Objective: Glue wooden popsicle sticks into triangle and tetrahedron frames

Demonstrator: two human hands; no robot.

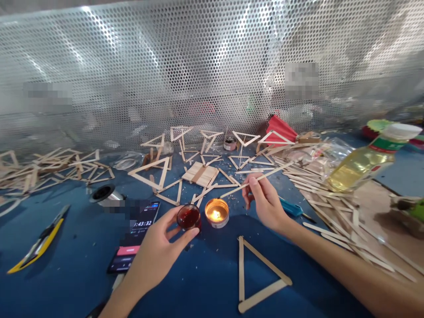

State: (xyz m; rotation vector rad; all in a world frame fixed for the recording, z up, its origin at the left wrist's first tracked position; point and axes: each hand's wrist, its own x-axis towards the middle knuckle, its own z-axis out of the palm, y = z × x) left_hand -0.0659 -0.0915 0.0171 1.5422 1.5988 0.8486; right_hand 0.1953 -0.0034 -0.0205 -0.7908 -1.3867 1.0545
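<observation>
My left hand pinches a small round cup of dark red liquid between thumb and fingers, just left of a lit tealight candle. My right hand holds a thin wooden stick that slants up to the right, its lower end above the blue table surface near the candle. A triangle of wooden craft sticks lies flat in front of me, below my right forearm.
Several stick triangles and a flat stick panel stand along a perforated metal screen. Loose sticks are piled at right by an oil bottle. A phone, a yellow utility knife and a blue cutter lie nearby.
</observation>
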